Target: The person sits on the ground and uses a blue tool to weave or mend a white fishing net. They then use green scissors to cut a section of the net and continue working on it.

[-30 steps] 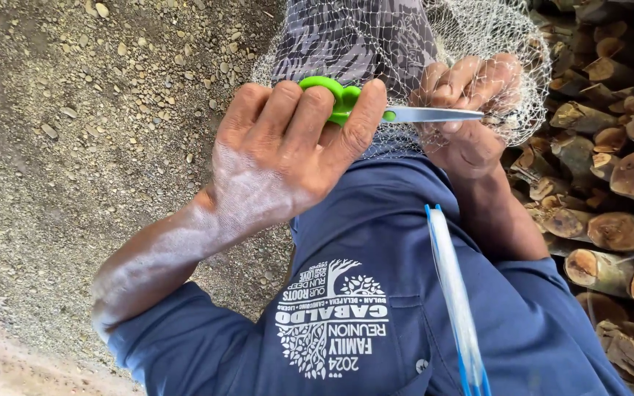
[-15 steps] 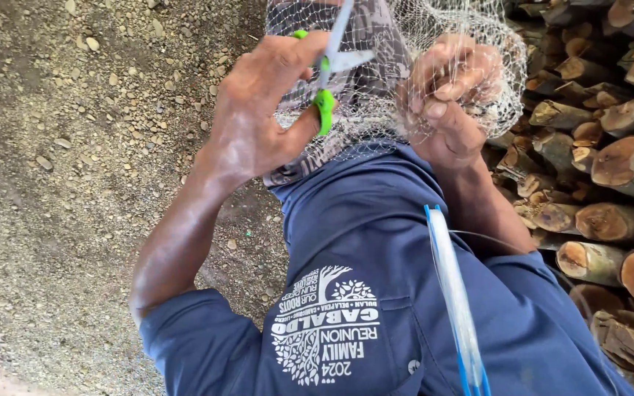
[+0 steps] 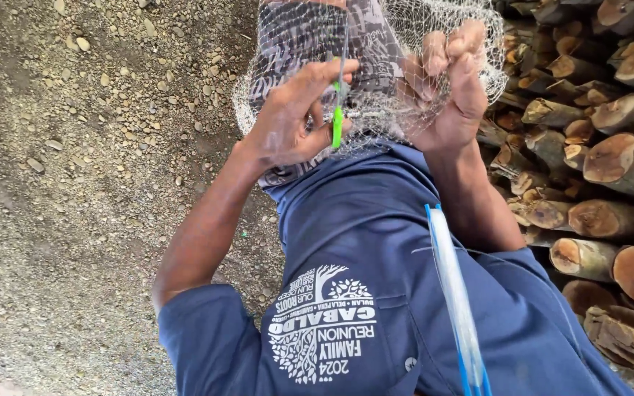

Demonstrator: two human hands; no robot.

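Note:
My left hand [image 3: 288, 128] is shut on a pair of green-handled scissors [image 3: 337, 121], whose blades point straight up against a fine white mesh net [image 3: 394, 121]. Just right of the scissors, my right hand [image 3: 453, 88] is clenched on a bunched part of that net and holds it taut. The net drapes over dark patterned cloth on my lap [image 3: 295, 37]. The scissor tips are partly lost against the mesh.
A slim blue and white strip wound with clear line [image 3: 455, 301] lies across my blue shirt [image 3: 346, 235]. Stacked cut logs [image 3: 625, 154] fill the right side. Gravel ground [image 3: 75, 183] spreads to the left.
My left hand turned the scissors from lying sideways with blades pointing right to standing upright in the net. My right hand kept its grip on the mesh and rose slightly.

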